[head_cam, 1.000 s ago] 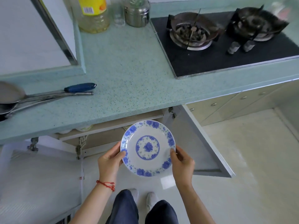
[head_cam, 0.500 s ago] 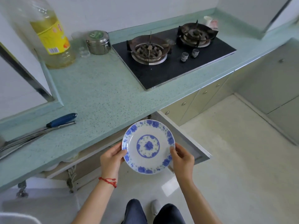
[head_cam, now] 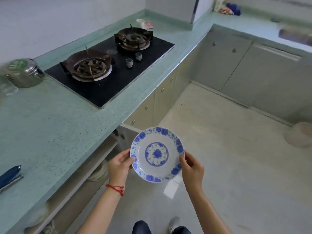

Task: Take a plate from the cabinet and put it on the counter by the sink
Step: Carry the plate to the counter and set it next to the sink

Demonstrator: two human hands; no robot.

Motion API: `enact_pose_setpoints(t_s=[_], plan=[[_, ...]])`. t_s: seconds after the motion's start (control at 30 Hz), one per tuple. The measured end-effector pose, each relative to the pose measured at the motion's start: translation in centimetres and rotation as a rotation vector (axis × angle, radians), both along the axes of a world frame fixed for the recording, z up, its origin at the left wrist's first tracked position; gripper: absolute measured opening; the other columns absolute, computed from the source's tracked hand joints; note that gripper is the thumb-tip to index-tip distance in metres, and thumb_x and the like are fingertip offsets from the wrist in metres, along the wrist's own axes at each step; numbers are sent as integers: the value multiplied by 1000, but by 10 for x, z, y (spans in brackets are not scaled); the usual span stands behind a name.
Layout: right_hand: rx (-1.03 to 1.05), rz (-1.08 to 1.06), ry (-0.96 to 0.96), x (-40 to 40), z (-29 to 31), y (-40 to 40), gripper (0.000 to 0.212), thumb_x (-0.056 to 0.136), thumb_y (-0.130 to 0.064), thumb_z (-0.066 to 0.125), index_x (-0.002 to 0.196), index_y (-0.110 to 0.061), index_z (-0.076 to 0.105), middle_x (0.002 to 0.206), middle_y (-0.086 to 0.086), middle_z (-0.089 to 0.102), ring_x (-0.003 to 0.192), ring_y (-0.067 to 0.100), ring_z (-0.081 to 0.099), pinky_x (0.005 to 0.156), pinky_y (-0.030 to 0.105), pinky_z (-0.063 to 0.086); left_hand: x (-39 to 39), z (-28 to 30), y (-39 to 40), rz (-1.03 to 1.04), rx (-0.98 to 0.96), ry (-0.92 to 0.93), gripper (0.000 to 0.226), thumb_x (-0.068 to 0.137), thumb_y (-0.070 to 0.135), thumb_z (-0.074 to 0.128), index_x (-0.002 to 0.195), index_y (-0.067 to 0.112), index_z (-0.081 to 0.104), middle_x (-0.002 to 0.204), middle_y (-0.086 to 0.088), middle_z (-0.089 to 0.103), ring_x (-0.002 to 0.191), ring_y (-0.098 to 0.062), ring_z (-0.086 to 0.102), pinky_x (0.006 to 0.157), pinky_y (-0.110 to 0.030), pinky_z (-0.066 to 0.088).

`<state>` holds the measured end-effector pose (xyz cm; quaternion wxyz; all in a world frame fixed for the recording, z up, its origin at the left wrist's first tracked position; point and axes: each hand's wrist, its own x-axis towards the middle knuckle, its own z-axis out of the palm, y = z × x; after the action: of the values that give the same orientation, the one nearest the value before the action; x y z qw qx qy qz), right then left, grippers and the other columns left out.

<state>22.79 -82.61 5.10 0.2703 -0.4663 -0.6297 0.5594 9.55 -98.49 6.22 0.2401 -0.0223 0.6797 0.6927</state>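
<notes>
- A blue-handled utensil (head_cam: 9, 174) is lying at the far left of the green speckled counter (head_cam: 50, 125), well left of the plate.
- A steel canister (head_cam: 23, 73) is standing on that counter, up and left of the plate, just beside the black gas hob (head_cam: 109, 68).
- The left hand (head_cam: 119, 166) is pinching the left rim of the plate, thumb lying on top of the rim and the other fingers tucked underneath.
- The blue-and-white floral plate (head_cam: 157, 154) is hanging in the air over the floor, just in front of the counter edge and below the open cabinet (head_cam: 94, 169) front; it is touching nothing but the two hands.
- The plate is looking like glazed ceramic: stiff, fairly light, probably slick on the glaze and breakable if dropped on the tile, so I am judging the opposite-rim hold with both hands a sound one.
- The plate is facing up toward the camera, its face tilting slightly; being round, it is showing no long axis.
- The right hand (head_cam: 192, 169) is gripping the right rim the same way, thumb on top and fingers curling beneath.
- What is probably the sink (head_cam: 295, 35) is showing blurred at the far upper right, well apart from the plate, on the far counter run, so the carry is looking barely begun.
</notes>
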Motion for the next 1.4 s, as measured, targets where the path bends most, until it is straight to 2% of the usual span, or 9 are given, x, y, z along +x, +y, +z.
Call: enact_pose_setpoints(t_s=[0.1,0.3,0.4,0.57,0.7,0.83,1.1,1.27,1.4], plan=[[22,-78,-4,27,-1,19,19,86,-11,60,101,-16,70,77,-17,68,67,-4,66,56,12,53,13,-1,31,-75,14,-20,31,73,-8,64,86,20,68,83,-1,71,67,-10,70,51,-21,56],[36,-237,-15,88,-2,54,17,85,-10,60,95,-18,72,77,-11,71,71,10,66,64,30,54,50,-5,93,-241,17,-50,30,73,-10,62,90,14,67,88,-7,70,63,-14,69,50,-25,58],[62,-302,-16,121,-1,70,17,85,-10,60,95,-16,72,76,-11,71,66,2,65,59,20,54,72,-7,125,-321,22,-64,32,73,-13,60,97,9,65,93,-11,68,63,-13,69,54,-25,59],[60,-426,2,171,-1,92,16,85,-10,60,96,-17,71,78,-10,70,72,9,67,63,26,57,111,-7,172,-446,34,-95,32,74,-15,58,102,1,62,90,-8,66,59,-6,67,51,-20,56],[64,-496,10,204,-4,109,17,85,-11,61,98,-15,71,80,-12,70,72,1,67,60,15,55,138,-7,203,-514,36,-117,31,75,-14,57,99,4,62,88,-5,67,59,-6,68,51,-19,56],[56,-550,12,229,-9,128,17,85,-10,61,99,-11,70,82,-7,71,78,10,68,66,24,56,160,-7,229,-546,37,-122,30,75,-13,58,97,5,63,87,-5,68,61,-8,68,51,-20,56],[43,-591,57,258,-12,173,17,84,-8,62,99,-10,70,84,-2,72,73,3,67,57,9,51,189,-6,281,-567,16,-90,27,74,-11,60,90,11,65,87,-7,68,61,-10,69,51,-21,57],[15,-595,83,258,-13,219,18,84,-8,62,100,-13,70,85,-5,73,75,8,69,62,17,56,187,-7,329,-586,3,-82,27,74,-8,62,93,11,66,90,-10,69,78,-24,68,57,-25,59],[16,-601,81,245,-16,268,19,84,-9,63,101,-13,70,85,-6,72,75,7,69,62,16,56,174,-9,380,-586,4,-88,28,74,-10,61,98,6,65,88,-7,70,76,-22,67,57,-24,59]])
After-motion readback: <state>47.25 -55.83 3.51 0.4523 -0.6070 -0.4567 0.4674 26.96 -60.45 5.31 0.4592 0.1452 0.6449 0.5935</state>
